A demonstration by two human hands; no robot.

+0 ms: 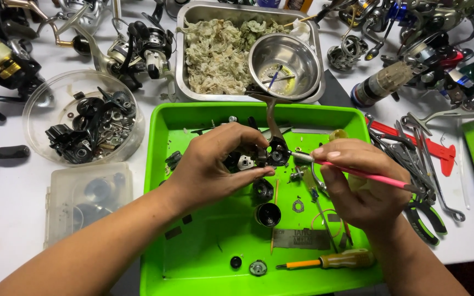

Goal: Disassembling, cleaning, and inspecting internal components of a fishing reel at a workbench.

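Item: reel body (259,156), clasped in left hand (215,164) fingers over green tray (157,164). Right hand (357,186) fingers pinched pink brush (357,172) at it. Risk, judged: loosened grip would drop small parts among tray clutter.

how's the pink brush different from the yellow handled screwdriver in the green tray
The pink brush is held in the right hand, raised, its tip at the reel body gripped by the left hand; the yellow-handled screwdriver lies untouched on the green tray. The brush handle is thin and pink; the screwdriver's is thicker, yellow. Both are slim hand tools.
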